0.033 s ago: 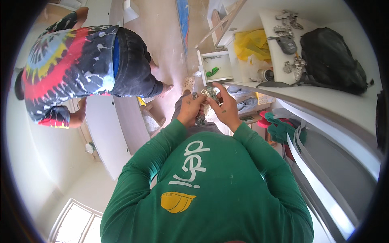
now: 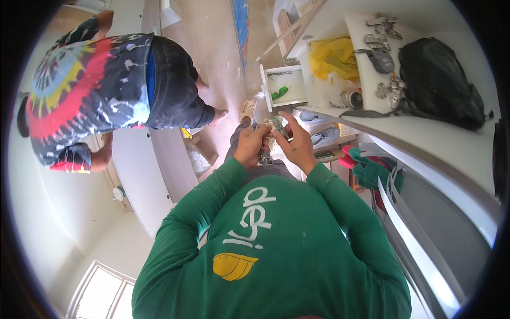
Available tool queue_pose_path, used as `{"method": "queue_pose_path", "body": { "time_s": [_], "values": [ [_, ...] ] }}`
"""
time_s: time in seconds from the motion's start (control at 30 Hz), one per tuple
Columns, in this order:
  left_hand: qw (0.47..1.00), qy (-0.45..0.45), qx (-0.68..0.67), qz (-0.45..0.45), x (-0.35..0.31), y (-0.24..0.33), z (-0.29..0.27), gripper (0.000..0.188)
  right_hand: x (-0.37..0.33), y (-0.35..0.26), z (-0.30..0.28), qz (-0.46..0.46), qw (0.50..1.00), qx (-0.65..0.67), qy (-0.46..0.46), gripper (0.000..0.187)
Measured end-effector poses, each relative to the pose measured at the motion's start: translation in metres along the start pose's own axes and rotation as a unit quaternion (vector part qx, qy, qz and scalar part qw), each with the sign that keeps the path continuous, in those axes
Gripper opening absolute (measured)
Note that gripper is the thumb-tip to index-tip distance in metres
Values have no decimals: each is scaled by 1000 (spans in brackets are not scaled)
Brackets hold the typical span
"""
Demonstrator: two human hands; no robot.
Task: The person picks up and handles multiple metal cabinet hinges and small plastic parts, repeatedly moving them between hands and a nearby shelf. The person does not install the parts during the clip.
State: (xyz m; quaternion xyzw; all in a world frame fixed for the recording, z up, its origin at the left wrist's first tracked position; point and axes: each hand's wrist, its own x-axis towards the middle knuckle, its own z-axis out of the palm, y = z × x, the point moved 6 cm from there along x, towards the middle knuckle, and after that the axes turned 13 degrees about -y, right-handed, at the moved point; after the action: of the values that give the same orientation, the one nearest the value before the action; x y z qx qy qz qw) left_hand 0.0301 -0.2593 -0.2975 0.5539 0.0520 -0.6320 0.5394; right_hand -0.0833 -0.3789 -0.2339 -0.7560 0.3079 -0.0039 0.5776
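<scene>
In front of my waist, both hands meet around small shiny metal pieces that look like cabinet hinges. My left hand [image 2: 251, 144] has its fingers closed on one metal hinge [image 2: 264, 158], whose lower end shows below the fingers. Between the fingers and thumb of my right hand [image 2: 297, 142] is another metal hinge [image 2: 278, 127], its end close to my left fingertips. A pale piece shows among the metal, too small to name. The fingers partly hide what they hold.
On the right, a white shelf bears several loose metal hinges [image 2: 378, 41], a grey tool pouch or cap-like item [image 2: 381, 61] and a black backpack [image 2: 443, 82]. An open drawer [image 2: 294, 101] holds a green item [image 2: 279, 93]. Another person [image 2: 106, 85] bends over white panels at left.
The view has shifted very slightly. Both hands stay together on the metal hinges, with the right hand's fingers slightly moved.
</scene>
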Motion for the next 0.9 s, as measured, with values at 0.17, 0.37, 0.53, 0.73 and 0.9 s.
{"method": "queue_pose_path", "body": {
  "time_s": [0.17, 0.37, 0.53, 0.73, 0.9],
  "values": [
    [990, 20, 135, -44, 118, -42, -88, 15, 34, 118, 53, 176, 976, 119, 36, 40],
    [897, 76, 432, -54, 320, -93, -175, 30, 77, 283, 98, 287, 912, 270, 111, 27],
    [845, 74, 526, 52, 454, -103, -146, 42, 137, 397, 103, 361, 869, 290, 175, 29],
    [854, 106, 502, 86, 559, -149, -171, 39, 216, 495, 105, 316, 883, 294, 184, 26],
    [956, 27, 280, -80, 481, -161, -172, 41, 206, 459, 101, 329, 907, 200, 171, 29]
  ]
}}
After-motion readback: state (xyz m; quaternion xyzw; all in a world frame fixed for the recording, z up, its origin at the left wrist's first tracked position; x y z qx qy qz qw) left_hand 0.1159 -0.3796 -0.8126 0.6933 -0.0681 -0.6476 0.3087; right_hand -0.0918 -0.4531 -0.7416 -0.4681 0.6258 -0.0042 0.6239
